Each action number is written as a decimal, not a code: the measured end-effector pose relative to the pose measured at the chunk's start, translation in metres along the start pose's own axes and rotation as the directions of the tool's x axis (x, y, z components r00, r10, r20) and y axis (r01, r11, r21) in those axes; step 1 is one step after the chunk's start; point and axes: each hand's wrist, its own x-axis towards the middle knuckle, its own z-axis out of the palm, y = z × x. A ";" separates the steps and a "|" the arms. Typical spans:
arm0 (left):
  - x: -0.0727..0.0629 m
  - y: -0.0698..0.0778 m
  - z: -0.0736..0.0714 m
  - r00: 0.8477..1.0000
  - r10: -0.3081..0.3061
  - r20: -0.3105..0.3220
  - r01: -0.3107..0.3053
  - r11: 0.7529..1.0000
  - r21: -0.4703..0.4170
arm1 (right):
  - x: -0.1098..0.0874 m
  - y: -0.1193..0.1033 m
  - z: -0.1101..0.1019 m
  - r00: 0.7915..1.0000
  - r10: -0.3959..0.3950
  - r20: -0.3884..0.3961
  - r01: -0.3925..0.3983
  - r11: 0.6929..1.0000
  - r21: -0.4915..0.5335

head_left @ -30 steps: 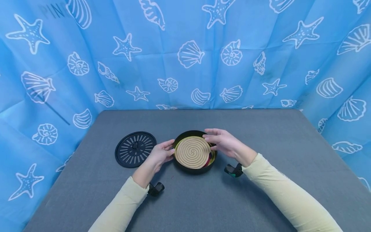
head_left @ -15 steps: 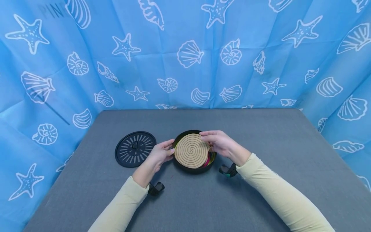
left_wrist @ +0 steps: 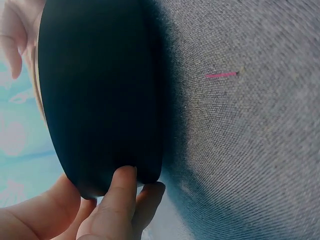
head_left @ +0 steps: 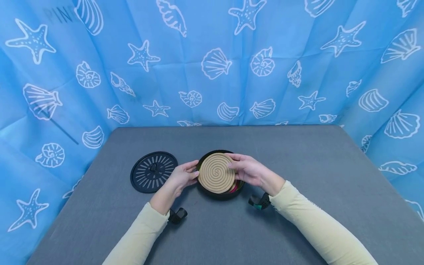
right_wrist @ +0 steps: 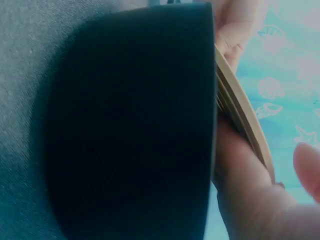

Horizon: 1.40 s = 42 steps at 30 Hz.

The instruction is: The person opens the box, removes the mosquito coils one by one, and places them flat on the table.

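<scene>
A round tan coaster of coiled rope (head_left: 216,176) lies tilted at the mouth of a round black container (head_left: 218,195). My right hand (head_left: 251,171) holds the coaster by its right side, thumb above and fingers beneath. In the right wrist view, these fingers reach between the container's rim and the raised coaster (right_wrist: 252,117). My left hand (head_left: 181,177) grips the container's left side; in the left wrist view its fingers (left_wrist: 122,192) press the dark outer wall (left_wrist: 100,90). A pink edge (head_left: 234,187) shows under the coaster; what else lies inside is mostly hidden.
A black slotted round lid (head_left: 145,180) with a small knob lies on the grey cloth-covered table (head_left: 298,154), left of the container. A short pink thread (left_wrist: 221,75) is on the cloth in front. A blue shell-print curtain (head_left: 185,77) hangs behind the table.
My right hand has moved left and taken hold of the coaster, whose right side has risen as it shifted slightly left. The left hand stays on the container.
</scene>
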 end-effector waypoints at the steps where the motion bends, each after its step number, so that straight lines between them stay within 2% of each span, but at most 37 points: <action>1: 0.000 -0.001 0.000 1.000 0.003 0.000 -0.003 1.000 0.003 | -0.001 0.001 0.001 1.000 0.014 -0.002 -0.014 1.000 0.004; 5: 0.000 -0.001 0.000 1.000 0.007 0.006 -0.007 1.000 -0.003 | -0.004 0.001 0.005 0.999 0.043 0.001 -0.043 0.999 0.021; 13: 0.000 -0.002 -0.001 1.000 -0.021 0.001 0.021 1.000 -0.010 | -0.004 0.002 0.004 1.000 0.014 0.007 -0.014 1.000 -0.009; 20: 0.000 -0.003 -0.001 1.000 -0.008 0.000 0.008 1.000 0.005 | -0.010 -0.008 0.000 1.000 -0.011 -0.002 0.011 1.000 0.003; 31: -0.003 -0.001 0.000 1.000 -0.004 -0.007 0.005 1.000 0.029 | -0.017 -0.023 -0.011 0.999 -0.052 0.012 0.050 0.994 0.097; 42: -0.002 0.001 0.001 1.000 -0.016 -0.017 0.016 1.000 0.021 | -0.029 -0.042 -0.023 0.992 -0.110 -0.059 0.119 0.978 0.172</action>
